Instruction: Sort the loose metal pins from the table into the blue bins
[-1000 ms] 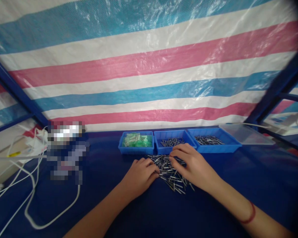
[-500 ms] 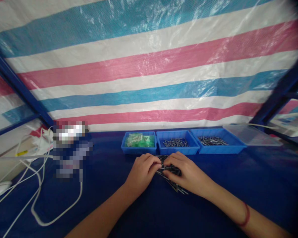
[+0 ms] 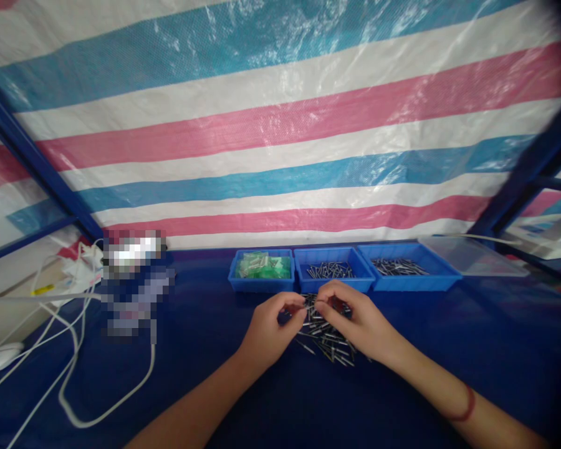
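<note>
A loose pile of slim metal pins, which look like blind rivets, lies on the blue tabletop. Over the pile's left side, my left hand is closed in a pinch, thumb and fingertips almost together; whatever they hold is too small to make out. My right hand hovers over the pile's right part, its fingers curled and the thumb against the index finger, their contents hidden. The two sets of fingertips face each other, a small gap apart. Part of the pile is hidden behind my right hand.
Behind the hands stand three blue bins: one with green and clear packets, two with metal pins. A clear plastic sheet lies at the right. White cables and blurred items occupy the left.
My right hand's thumb and fingers have come from a wider grasp in the pile to a pinch. The pins under the hands are more spread out and more visible.
</note>
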`<state>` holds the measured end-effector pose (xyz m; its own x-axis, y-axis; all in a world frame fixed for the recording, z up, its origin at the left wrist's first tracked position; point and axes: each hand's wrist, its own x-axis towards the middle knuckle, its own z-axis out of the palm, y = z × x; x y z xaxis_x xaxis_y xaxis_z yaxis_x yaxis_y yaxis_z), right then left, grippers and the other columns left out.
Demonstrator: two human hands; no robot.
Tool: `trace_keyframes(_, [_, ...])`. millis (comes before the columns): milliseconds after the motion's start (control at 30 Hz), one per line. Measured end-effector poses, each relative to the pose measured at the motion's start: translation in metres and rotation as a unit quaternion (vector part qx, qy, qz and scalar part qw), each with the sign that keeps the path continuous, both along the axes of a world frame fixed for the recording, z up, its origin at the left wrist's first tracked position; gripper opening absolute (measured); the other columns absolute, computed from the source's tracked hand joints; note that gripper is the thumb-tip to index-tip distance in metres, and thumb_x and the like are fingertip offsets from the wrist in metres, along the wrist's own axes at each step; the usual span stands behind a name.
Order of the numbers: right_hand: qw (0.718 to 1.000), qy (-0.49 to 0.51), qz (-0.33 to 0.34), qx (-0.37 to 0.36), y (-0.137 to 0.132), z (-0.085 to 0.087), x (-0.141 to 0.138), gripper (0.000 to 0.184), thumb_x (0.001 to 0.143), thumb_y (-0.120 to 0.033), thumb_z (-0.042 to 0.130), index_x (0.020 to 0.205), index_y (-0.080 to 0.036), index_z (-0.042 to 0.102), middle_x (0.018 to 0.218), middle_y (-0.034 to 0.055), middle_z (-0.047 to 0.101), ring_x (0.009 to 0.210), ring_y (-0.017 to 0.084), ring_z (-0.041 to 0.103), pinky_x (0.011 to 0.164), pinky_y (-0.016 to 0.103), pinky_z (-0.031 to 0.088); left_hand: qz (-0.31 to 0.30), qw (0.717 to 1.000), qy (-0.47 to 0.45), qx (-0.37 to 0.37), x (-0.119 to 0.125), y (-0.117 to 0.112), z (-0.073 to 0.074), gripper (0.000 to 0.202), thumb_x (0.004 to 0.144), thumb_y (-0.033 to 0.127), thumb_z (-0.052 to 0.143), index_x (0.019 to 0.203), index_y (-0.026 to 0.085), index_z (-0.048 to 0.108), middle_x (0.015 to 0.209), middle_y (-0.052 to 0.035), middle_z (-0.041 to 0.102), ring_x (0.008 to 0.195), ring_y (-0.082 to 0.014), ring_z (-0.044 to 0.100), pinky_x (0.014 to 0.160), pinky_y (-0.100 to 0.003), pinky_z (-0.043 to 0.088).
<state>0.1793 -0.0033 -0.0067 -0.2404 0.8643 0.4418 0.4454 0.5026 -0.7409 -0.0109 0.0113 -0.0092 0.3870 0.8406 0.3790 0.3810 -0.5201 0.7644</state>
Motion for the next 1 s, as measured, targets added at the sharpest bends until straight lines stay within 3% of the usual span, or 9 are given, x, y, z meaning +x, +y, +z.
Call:
trace_keyframes(133, [1.000, 0.018, 0.007, -0.003, -0.0042, 0.0007, -0.0043, 0.014, 0.090, -0.030, 0.049, 0.082, -0.019, 0.055, 0.077, 0.0021, 0.054, 0.071, 0.014, 0.051, 0.065, 0.028, 0.042, -0.047, 0.997, 0.059, 0.013, 0.0012, -0.0023, 0.0010, 0.014, 0.085, 0.021, 0.054, 0.090, 0.016, 0.066, 0.084, -0.0043, 0.067, 0.079, -0.0154, 0.060, 0.072, -0.024, 0.044])
trace_keyframes(467, [1.000, 0.029, 0.001, -0.013, -0.0028, -0.0005, -0.0056, 0.017, 0.088, -0.032, 0.052, 0.079, -0.019, 0.056, 0.076, 0.0025, 0.056, 0.073, 0.015, 0.053, 0.068, 0.029, 0.043, -0.065, 0.996, 0.062, 0.013, 0.0016, -0.0013, -0.0010, 0.017, 0.089, 0.025, 0.050, 0.090, 0.015, 0.063, 0.084, -0.0046, 0.064, 0.079, -0.0147, 0.059, 0.073, -0.024, 0.042])
trace_keyframes(1000, [0.999, 0.033, 0.007, -0.019, -0.0034, 0.0005, -0.0037, 0.014, 0.088, -0.029, 0.050, 0.084, -0.019, 0.059, 0.078, 0.0032, 0.059, 0.073, 0.015, 0.054, 0.067, 0.029, 0.044, -0.024, 0.999, 0.039, 0.008, 0.0010, -0.0014, -0.0009, 0.011, 0.086, 0.026, 0.054, 0.083, 0.017, 0.059, 0.081, -0.0020, 0.060, 0.076, -0.0135, 0.057, 0.071, -0.023, 0.043])
